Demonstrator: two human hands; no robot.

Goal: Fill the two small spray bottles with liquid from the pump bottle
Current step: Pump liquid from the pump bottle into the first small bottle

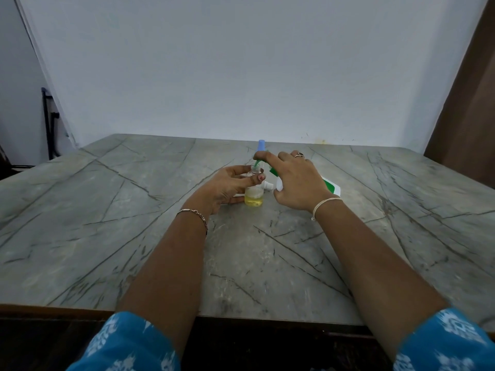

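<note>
I note the left hand gripping the uncapped small spray bottle, part-filled with yellow liquid, upright on the table toward its far edge, the right hand clasping the tilted pump bottle, green spout at its neck, blue-capped spray bottle just behind.
</note>
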